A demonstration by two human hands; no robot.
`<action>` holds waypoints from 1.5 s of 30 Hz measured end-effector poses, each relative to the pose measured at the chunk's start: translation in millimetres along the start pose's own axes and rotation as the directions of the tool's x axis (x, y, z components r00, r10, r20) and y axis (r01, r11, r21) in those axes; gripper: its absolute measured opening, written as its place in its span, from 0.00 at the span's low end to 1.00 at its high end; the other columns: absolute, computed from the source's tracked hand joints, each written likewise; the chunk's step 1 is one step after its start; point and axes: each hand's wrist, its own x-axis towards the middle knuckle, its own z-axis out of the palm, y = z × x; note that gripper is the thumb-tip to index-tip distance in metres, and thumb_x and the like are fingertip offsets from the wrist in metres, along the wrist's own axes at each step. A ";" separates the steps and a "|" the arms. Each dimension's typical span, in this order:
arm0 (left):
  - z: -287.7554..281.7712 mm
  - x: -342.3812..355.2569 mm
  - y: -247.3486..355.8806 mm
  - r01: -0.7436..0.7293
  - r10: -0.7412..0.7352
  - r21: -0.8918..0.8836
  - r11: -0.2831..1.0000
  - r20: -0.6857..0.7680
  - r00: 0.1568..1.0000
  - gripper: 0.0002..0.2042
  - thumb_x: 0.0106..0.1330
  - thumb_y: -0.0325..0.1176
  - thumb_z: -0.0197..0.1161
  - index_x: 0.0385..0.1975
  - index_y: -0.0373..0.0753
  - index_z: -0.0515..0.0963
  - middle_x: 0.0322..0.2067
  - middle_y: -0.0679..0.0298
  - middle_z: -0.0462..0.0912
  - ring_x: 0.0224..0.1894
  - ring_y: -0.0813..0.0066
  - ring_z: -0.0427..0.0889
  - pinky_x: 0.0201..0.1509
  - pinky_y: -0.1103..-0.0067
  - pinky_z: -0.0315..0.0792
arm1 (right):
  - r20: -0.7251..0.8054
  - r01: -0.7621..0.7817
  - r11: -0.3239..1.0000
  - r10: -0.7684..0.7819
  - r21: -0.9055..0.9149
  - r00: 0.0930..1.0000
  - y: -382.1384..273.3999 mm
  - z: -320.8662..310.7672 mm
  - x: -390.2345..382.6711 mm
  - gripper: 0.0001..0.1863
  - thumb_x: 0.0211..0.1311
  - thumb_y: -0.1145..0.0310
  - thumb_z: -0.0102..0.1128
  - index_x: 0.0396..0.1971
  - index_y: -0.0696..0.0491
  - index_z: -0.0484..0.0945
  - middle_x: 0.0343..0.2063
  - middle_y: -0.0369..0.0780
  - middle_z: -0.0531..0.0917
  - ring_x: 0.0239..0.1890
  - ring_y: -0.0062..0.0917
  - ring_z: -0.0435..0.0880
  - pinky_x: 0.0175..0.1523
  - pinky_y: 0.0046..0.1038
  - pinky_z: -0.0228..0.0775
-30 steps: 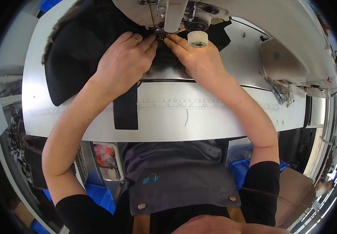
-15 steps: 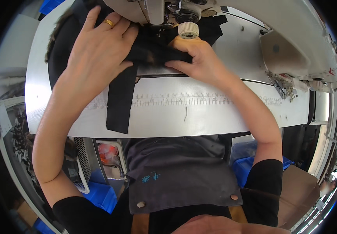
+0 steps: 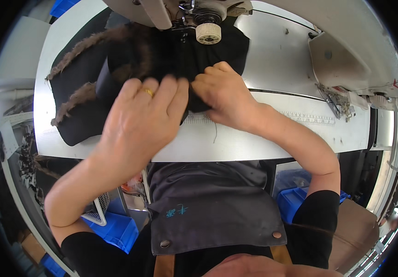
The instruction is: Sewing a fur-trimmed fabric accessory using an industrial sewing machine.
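Note:
Black fabric [image 3: 217, 51] with strips of brown fur [image 3: 83, 50] along parts of it lies folded under the sewing machine head [image 3: 207, 18] and spreads to the left. My right hand [image 3: 229, 98] is closed on the near right edge of the fabric, thumb below and fingers curled over it. My left hand [image 3: 146, 117], with a gold ring, is on the near side of the fabric beside the right. Its fingers bend down out of sight and their tips are smeared by motion, so their grip is unclear.
The white sewing table [image 3: 236, 150] carries a printed ruler scale and a loose thread [image 3: 215, 133]. The machine's arm [image 3: 342, 27] spans the right side. Small metal parts [image 3: 335, 104] sit near its base. Blue bins [image 3: 116, 231] stand below the table.
The fabric has been drawn toward me and turned, and its fur strips now show on the left. My left hand has moved nearer and right; my right hand has come slightly nearer.

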 end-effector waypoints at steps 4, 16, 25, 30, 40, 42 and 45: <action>-7.9 23.3 -14.7 -0.077 0.068 0.045 0.996 0.178 0.982 0.33 0.48 0.26 0.61 0.60 0.30 0.66 0.59 0.56 0.70 0.46 0.66 0.74 0.48 0.77 0.69 | -0.058 0.244 0.960 -0.254 -0.140 0.966 4.2 0.1 3.7 0.05 0.36 0.72 0.63 0.18 0.52 0.76 0.22 0.35 0.76 0.32 0.29 0.76 0.41 0.28 0.63; 16.2 18.5 -31.0 0.020 0.039 -0.198 0.980 0.290 0.956 0.34 0.34 0.32 0.72 0.48 0.30 0.73 0.46 0.56 0.73 0.47 0.59 0.73 0.53 0.70 0.69 | 0.014 0.093 0.995 -0.094 0.041 0.995 10.0 -8.3 -2.2 0.16 0.28 0.77 0.66 0.23 0.53 0.73 0.24 0.36 0.73 0.34 0.33 0.74 0.38 0.32 0.70; 43.2 4.5 -27.2 0.002 -0.035 -0.302 0.953 -0.102 0.994 0.17 0.42 0.26 0.63 0.35 0.31 0.76 0.34 0.58 0.73 0.41 0.60 0.74 0.47 0.73 0.70 | -0.074 -0.027 0.974 0.010 -0.226 0.997 9.6 -0.4 13.5 0.29 0.38 0.77 0.62 0.49 0.60 0.77 0.43 0.40 0.80 0.42 0.33 0.74 0.43 0.32 0.68; 42.7 7.2 -34.0 0.021 -0.040 -0.438 0.899 -0.034 0.999 0.21 0.39 0.27 0.66 0.38 0.30 0.75 0.38 0.55 0.73 0.43 0.57 0.75 0.49 0.70 0.71 | 0.034 0.062 0.962 -0.055 -0.265 0.998 11.9 2.1 36.3 0.21 0.40 0.74 0.61 0.41 0.56 0.80 0.40 0.39 0.81 0.40 0.33 0.77 0.42 0.31 0.68; 49.5 19.0 -60.1 -0.128 0.141 -0.384 0.915 0.005 0.990 0.44 0.40 0.26 0.65 0.66 0.32 0.58 0.66 0.52 0.62 0.64 0.54 0.64 0.70 0.66 0.57 | 0.337 0.116 0.965 -0.030 -0.236 0.941 6.3 -11.5 30.7 0.20 0.39 0.74 0.61 0.40 0.55 0.83 0.43 0.36 0.83 0.38 0.28 0.77 0.44 0.29 0.68; 51.9 21.4 -69.8 -0.062 0.125 -0.440 0.896 0.116 0.985 0.41 0.42 0.29 0.64 0.64 0.30 0.62 0.66 0.53 0.63 0.64 0.57 0.66 0.68 0.68 0.60 | 0.230 0.144 0.957 -0.085 -0.254 0.970 7.2 -8.0 24.7 0.21 0.40 0.74 0.61 0.42 0.55 0.82 0.45 0.36 0.83 0.37 0.27 0.76 0.44 0.29 0.67; 55.0 18.3 -64.6 0.066 0.011 -0.491 0.868 0.151 0.988 0.40 0.41 0.27 0.61 0.63 0.30 0.65 0.65 0.54 0.66 0.63 0.57 0.66 0.65 0.68 0.66 | 0.076 0.158 0.946 -0.142 -0.284 0.987 11.7 -5.8 6.6 0.22 0.43 0.74 0.60 0.44 0.55 0.81 0.47 0.36 0.82 0.35 0.25 0.75 0.44 0.27 0.65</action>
